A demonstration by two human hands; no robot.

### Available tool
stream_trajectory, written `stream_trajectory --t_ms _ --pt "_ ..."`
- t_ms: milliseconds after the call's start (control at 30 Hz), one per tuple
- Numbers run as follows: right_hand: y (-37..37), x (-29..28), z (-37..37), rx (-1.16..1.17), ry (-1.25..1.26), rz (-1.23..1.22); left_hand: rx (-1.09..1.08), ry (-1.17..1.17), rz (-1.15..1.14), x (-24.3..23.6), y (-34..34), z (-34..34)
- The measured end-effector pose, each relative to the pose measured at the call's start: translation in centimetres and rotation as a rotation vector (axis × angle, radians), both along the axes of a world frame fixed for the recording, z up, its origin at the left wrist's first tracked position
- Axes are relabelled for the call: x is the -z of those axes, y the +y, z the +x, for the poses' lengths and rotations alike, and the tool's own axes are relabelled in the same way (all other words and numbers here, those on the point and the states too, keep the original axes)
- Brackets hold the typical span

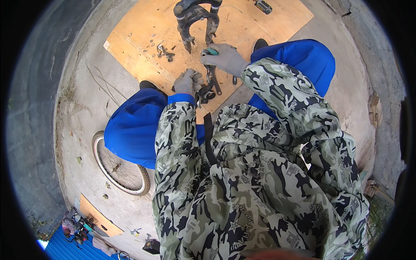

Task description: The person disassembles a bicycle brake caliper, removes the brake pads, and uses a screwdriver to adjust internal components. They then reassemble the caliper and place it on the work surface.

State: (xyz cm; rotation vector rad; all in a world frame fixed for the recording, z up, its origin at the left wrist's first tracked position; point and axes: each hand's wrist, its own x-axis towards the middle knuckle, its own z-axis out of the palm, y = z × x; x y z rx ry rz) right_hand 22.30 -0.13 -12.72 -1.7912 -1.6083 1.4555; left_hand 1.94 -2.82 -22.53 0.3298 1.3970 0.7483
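My right hand (pixel 226 59), in a grey glove, is closed round a teal-handled tool (pixel 211 51) whose working end I cannot make out. Just below it on the board lies a long black metal bike part (pixel 212 78), like a lever or crank arm. To its left my gloved left hand (pixel 185 82) has its fingers curled; what they hold, if anything, is hidden. Beside those fingers sits a dark bike component with rounded parts (pixel 205 94). A black suspension fork (pixel 197 19) stands beyond my hands, its legs toward me.
Under the parts lies a plywood board (pixel 134 26) on concrete. Small loose hardware (pixel 164 53) is scattered left of the fork. A pedal (pixel 263 6) lies at the far edge, and a small black piece (pixel 234 80) near my right knee. Behind my left leg is a bicycle wheel (pixel 144 182).
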Motion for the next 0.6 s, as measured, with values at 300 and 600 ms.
stream_trajectory --t_ms 300,600 --pt "0.47 0.67 -0.12 -0.003 -0.002 0.011 -0.045 0.078 0.014 -0.01 -0.01 0.41" --pt "0.43 0.74 -0.09 0.006 0.02 0.0 -0.121 -0.057 0.004 0.52 -0.11 0.12"
